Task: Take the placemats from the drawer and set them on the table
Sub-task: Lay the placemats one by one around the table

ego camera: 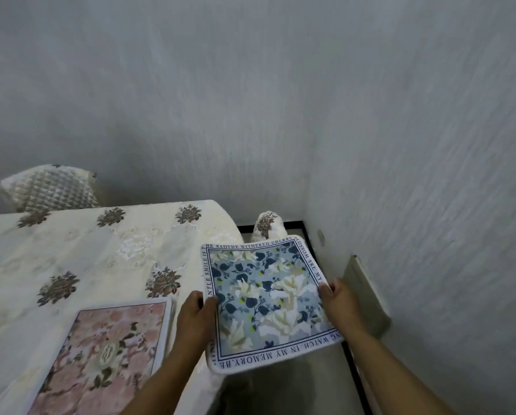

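The blue placemat (265,301), printed with white flowers, dark blue leaves and a border of capital lettering, is held up flat between both hands. It hangs off the right end of the counter (80,259), its left edge over the counter's corner and the rest of it above the floor (295,390). The left hand (195,316) is closed on the placemat's left edge, thumb on top and fingers beneath. The right hand (339,301) is closed on the right edge in the same way, thumb curled over the border. Both bare forearms reach in from the bottom of the view.

To the left of the blue placemat, a pink placemat (110,354) with a pale floral print and a white border lies flat on the counter, near its front edge. The two placemats are apart, with the left hand between them.

The counter is covered by a cream tablecloth (107,244) with brown embroidered flower motifs. Behind the counter, at its far left, the quilted cream back of a chair (50,190) stands against the wall. Beyond the blue placemat's far edge, a second cream chair back (267,224) with a brown flower motif rises just off the counter's right end. A grey textured wall (250,100) fills the upper view and turns a corner on the right, where a pale flat panel (367,295) leans near the right hand.
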### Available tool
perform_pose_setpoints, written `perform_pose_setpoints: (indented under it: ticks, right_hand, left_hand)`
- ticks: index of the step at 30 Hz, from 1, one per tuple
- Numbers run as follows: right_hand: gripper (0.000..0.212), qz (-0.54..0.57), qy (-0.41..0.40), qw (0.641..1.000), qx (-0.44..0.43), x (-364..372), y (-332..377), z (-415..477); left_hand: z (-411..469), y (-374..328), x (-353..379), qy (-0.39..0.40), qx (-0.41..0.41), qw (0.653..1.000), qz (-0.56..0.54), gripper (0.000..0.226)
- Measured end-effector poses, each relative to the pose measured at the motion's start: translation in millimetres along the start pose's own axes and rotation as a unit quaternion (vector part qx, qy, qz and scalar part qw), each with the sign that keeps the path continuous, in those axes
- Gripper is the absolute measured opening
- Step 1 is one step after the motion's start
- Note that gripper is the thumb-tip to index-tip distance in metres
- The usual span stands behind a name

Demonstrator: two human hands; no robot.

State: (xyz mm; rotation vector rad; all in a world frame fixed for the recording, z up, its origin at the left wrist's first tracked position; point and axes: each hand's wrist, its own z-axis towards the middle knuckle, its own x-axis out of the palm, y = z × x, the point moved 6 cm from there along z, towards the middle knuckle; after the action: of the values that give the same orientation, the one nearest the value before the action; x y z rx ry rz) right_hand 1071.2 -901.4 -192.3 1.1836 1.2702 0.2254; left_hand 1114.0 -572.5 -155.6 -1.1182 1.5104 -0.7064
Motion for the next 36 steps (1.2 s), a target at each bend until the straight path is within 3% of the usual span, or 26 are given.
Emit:
perform_pose_setpoints:
  ticks: [7,14,20,23,30,36]
  right_hand:
    - [0.028,-0.025,0.043,0.996,-0.076,-2.3,44.0,75.1]
    - [0.030,-0.096,0.086,0.981,-0.142,41.2,98.1,177.9]
    - [0.030,-0.161,0.125,0.964,-0.172,83.7,138.7,270.5]
    - [0.030,-0.168,0.157,0.950,-0.211,115.1,169.9,300.4]
    - [0.029,-0.210,0.266,0.887,-0.313,238.4,222.3,349.8]
    - [0.031,-0.225,0.381,0.804,-0.397,338.5,236.2,367.7]
  left_hand:
    - [23.6,-26.1,12.2,-0.050,-0.017,0.999,-0.004,0.033]
    - [111.2,-24.1,22.8,-0.066,-0.044,0.996,-0.036,0.030]
    - [181.2,-28.4,33.8,-0.075,-0.051,0.996,0.019,0.039]
    - [201.2,-26.9,30.0,-0.096,-0.072,0.993,0.016,0.032]
    - [216.0,3.7,18.9,-0.169,-0.124,0.974,0.081,0.005]
    - [213.4,32.2,47.0,-0.251,-0.247,0.934,0.064,0.010]
